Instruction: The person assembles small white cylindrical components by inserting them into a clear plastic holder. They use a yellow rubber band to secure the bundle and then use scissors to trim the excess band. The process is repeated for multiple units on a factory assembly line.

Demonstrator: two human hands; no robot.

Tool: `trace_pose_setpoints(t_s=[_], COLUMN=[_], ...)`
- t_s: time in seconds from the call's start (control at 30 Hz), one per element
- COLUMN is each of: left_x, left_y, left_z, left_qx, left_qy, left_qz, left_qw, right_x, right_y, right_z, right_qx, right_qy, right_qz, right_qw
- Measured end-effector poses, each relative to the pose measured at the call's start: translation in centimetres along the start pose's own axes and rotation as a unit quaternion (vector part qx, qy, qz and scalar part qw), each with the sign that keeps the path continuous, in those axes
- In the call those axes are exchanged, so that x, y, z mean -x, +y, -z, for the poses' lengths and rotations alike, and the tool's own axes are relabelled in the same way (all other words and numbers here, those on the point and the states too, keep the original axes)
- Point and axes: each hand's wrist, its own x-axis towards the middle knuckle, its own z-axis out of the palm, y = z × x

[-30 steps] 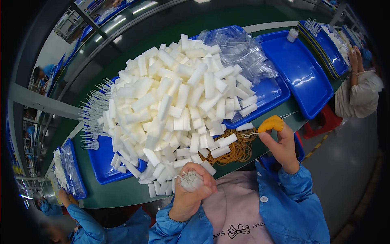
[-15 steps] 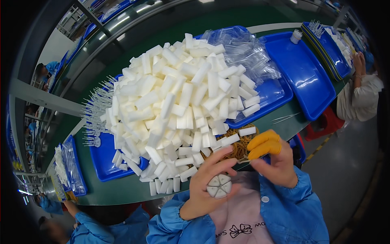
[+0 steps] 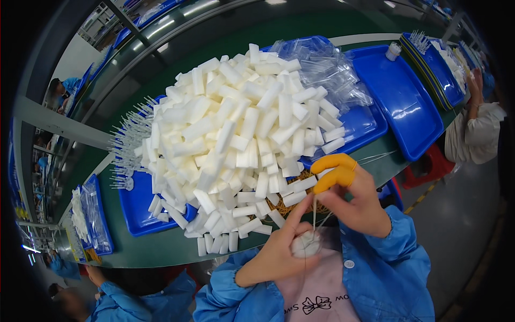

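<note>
My left hand (image 3: 271,256) is closed around a round bundle of white wedge-shaped pieces (image 3: 306,245), low in front of my chest. A thin pale rubber band (image 3: 315,214) runs from the bundle up to my right hand (image 3: 359,206), which pinches it between thumb and fingers and pulls it taut. Yellow finger covers (image 3: 335,170) sit on two fingers of that hand. Just beyond both hands lies a heap of white foam pieces (image 3: 230,131). Tan rubber bands (image 3: 280,206) show under its near edge, partly hidden by foam and my fingers.
Blue trays (image 3: 399,102) stand right of the heap, one holding clear plastic sleeves (image 3: 324,67). Tweezers (image 3: 378,156) lie on the green table. White spiky parts (image 3: 129,145) crowd the left side. Another person (image 3: 475,118) sits at far right; a blue sleeve (image 3: 120,300) shows at lower left.
My right hand has drawn the rubber band up, stretching it above the bundle. The bundle has turned in my left hand, so its segmented end no longer faces up.
</note>
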Motion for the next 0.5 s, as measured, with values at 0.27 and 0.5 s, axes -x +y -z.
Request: trace_pose_setpoints(t_s=[0.27,0.5], left_x=[-0.5,1.9], left_y=[0.0,-2.4], left_z=[1.2,1.4], left_qx=[0.24,0.451], left_qy=[-0.036,0.027], left_qz=[-0.058,-0.205], left_qw=[0.968,0.868], right_x=[2.5,3.3], right_y=[-6.4,-2.6], right_z=[-0.1,2.5], right_qx=[0.276,0.18], right_qy=[-0.18,-0.237], right_qz=[0.319,0.073], right_qw=[0.888,0.952])
